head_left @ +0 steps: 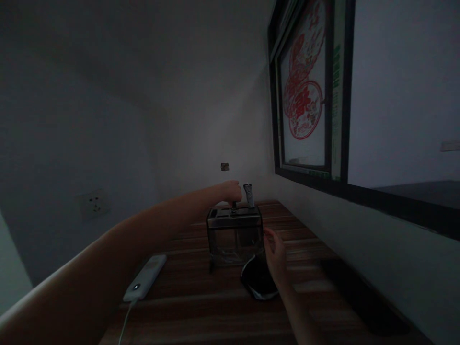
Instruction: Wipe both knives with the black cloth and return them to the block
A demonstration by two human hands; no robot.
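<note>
A box with clear walls, a dark frame and a metallic top [234,221] stands on the wooden table. My left hand [232,191] is closed just above the top, over a short dark knob-like part [234,206]; the fingers hide most of what they grip. Beside that hand, a silvery, foil-like cylinder [248,195] rises upright from the top. My right hand [276,249] is at the box's right side, thumb and fingertips brought together at its edge; what they pinch is too dark to make out. In front lies an open black pouch-like thing [259,280] with a pale rim.
A white power bank-like device [146,278] with a cable lies at the left on the striped table [201,306]. A long dark flat object [362,297] lies along the right wall. A window [305,96] with red decorations is above. A wall socket [94,203] is at the left.
</note>
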